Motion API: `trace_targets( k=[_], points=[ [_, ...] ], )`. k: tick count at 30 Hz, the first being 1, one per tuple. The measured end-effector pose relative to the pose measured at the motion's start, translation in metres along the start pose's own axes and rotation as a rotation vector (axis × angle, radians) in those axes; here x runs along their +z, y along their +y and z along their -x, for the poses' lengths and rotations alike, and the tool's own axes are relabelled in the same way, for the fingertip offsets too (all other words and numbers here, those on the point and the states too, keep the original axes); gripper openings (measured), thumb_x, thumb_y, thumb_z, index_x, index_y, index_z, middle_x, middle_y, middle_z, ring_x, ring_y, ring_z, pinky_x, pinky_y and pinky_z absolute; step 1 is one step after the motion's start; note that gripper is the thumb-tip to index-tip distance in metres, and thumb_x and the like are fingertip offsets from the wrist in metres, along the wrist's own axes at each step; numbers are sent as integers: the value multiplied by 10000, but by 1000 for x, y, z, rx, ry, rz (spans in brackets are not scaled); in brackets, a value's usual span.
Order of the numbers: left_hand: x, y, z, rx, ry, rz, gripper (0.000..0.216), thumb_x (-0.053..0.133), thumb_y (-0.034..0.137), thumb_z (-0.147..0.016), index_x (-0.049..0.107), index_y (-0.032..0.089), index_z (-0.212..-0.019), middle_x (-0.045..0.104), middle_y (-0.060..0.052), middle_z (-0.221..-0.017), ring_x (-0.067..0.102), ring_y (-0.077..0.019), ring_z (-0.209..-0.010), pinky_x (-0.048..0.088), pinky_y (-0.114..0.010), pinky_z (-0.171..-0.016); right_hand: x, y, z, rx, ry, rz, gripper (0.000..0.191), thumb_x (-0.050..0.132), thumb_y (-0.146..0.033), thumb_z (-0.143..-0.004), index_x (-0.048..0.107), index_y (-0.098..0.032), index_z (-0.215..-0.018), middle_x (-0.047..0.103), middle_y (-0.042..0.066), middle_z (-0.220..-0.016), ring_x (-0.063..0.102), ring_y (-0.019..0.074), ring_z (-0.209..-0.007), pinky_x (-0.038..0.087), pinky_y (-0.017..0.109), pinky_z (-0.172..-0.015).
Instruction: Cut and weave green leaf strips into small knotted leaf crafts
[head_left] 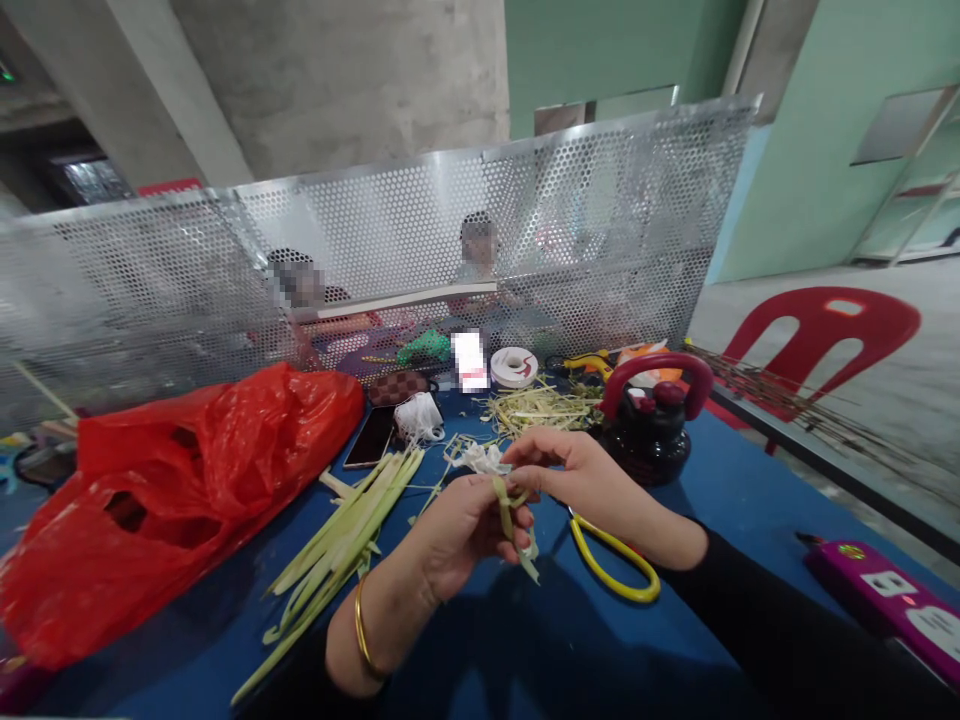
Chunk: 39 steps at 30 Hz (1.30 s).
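My left hand (466, 540) is closed around a pale green leaf strip (506, 508), which looks folded or knotted, with a whitish end hanging below the fingers. The fingertips of my right hand (577, 472) pinch the same strip near its top, close to my left thumb. Below my right wrist lies a pair of scissors (637, 597) with yellow handles, its blades mostly hidden. Crumpled white material (481, 459) rests just beyond my hands. To the left, a bundle of long pale green leaf strips (352, 545) is spread on the blue table (555, 665).
A red plastic bag (187, 500) covers the left side. Behind are a phone (371, 438), a ribbon roll (514, 367) and leaf scraps (536, 410). A dark jar with a red handle (646, 440) and a purple device (877, 590) stand right. People sit beyond a perforated metal screen (390, 230).
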<state>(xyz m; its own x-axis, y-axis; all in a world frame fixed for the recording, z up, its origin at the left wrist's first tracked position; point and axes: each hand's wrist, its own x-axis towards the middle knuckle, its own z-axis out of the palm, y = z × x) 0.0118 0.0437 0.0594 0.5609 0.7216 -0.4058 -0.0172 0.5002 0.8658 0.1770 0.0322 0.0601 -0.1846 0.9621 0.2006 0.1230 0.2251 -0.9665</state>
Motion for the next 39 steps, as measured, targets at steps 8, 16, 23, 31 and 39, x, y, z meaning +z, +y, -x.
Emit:
trace_targets(
  k=[8, 16, 23, 31, 39],
  points=[
    [-4, -2, -2, 28, 9, 26, 237, 591, 342, -811, 619, 111, -765, 582, -2, -628, 530, -74, -467, 430, -173, -425, -25, -8, -1, -128, -222, 216, 198, 749, -253, -736, 704, -183, -915, 719, 28, -917, 648, 182, -887, 483, 331, -858],
    [-4, -1, -1, 32, -31, -78, 328, 658, 418, -763, 651, 91, -785, 613, -29, -627, 568, -97, -484, 448, -193, -446, -38, -8, -2, -235, -262, 376, 70, 666, -221, -824, 701, -192, -771, 693, 6, -770, 632, 147, -755, 484, 276, -741],
    [-3, -4, 1, 22, -98, -145, 426, 676, 512, -737, 672, 88, -773, 631, -53, -636, 605, -122, -521, 450, -196, -436, -25, -6, -1, -415, -91, 560, 135, 615, -87, -829, 645, -183, -740, 628, 0, -743, 580, 141, -736, 457, 273, -709],
    [-3, -6, -1, 35, -78, -160, 285, 671, 395, -697, 656, 110, -709, 620, -36, -603, 598, -129, -514, 455, -212, -455, -9, -1, 1, -455, -135, 353, 133, 625, -111, -847, 696, -207, -906, 617, 24, -903, 603, 147, -846, 486, 287, -776],
    [1, -11, -2, 20, -145, -231, 46, 570, 189, -580, 594, 151, -590, 582, 2, -520, 549, -110, -439, 461, -215, -435, -7, -8, 6, -345, -307, 267, 225, 782, -91, -667, 589, -185, -735, 555, -33, -798, 529, 116, -713, 454, 239, -682]
  ],
)
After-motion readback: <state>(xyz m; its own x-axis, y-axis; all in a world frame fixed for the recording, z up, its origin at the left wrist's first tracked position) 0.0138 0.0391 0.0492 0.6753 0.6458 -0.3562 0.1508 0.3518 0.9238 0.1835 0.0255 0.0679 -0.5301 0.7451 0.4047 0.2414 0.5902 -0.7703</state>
